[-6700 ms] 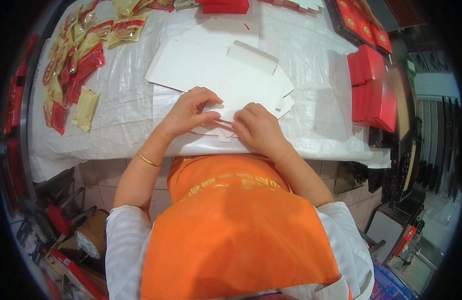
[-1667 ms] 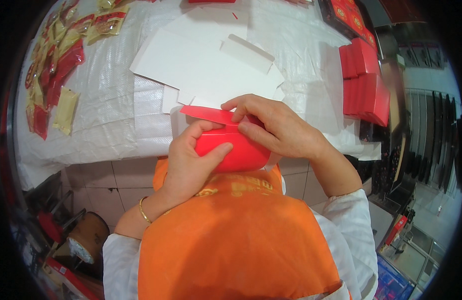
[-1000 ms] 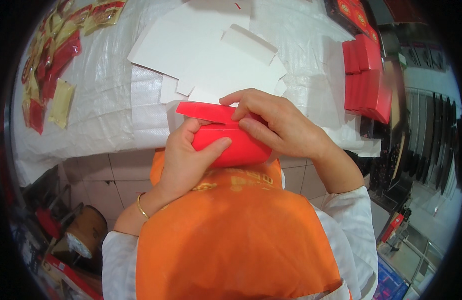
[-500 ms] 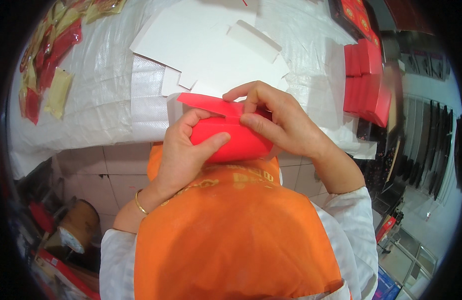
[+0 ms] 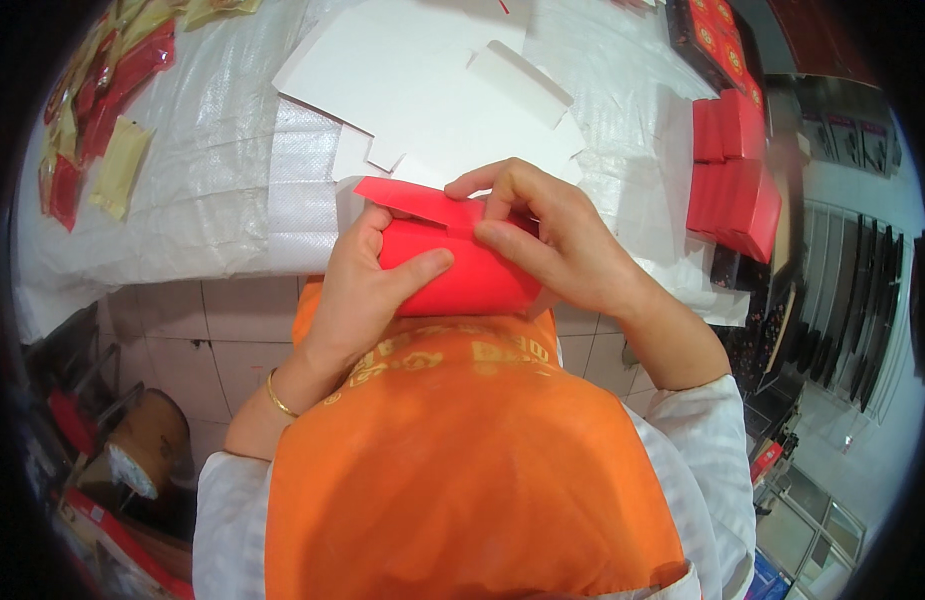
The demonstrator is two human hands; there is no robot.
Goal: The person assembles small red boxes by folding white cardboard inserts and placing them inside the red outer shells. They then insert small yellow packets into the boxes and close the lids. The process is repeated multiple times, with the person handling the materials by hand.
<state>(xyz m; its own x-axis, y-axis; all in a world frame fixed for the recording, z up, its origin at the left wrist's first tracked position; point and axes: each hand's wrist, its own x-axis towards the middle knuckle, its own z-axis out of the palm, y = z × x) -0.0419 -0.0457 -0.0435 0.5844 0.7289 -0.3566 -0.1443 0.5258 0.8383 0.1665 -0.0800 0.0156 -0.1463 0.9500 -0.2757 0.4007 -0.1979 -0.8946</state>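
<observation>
A red cardboard box (image 5: pixel 452 275) is between my hands at the table's near edge, close against my orange apron. Its upper flap stands partly raised, with a narrow gap beneath it on the left. My left hand (image 5: pixel 367 275) grips the box's left end, thumb lying across the red front and fingertips near the gap. On the right, my right hand (image 5: pixel 552 235) pinches the flap's edge, thumb in front and bent index finger on top. My other right fingers are hidden behind the box. Flat white cardboard blanks (image 5: pixel 422 90) lie just beyond it.
Several red boxes (image 5: pixel 727 175) are stacked at the table's right, near a dark box with red patterned packs (image 5: pixel 712 40). Red and gold wrapped packets (image 5: pixel 107 100) lie at the far left, a cream packet (image 5: pixel 120 168) beside them. White woven sheeting (image 5: pixel 212 200) covers the table.
The view has shifted slightly. My left index finger has drawn back from under the flap toward the box's left end; my right hand keeps its pinch.
</observation>
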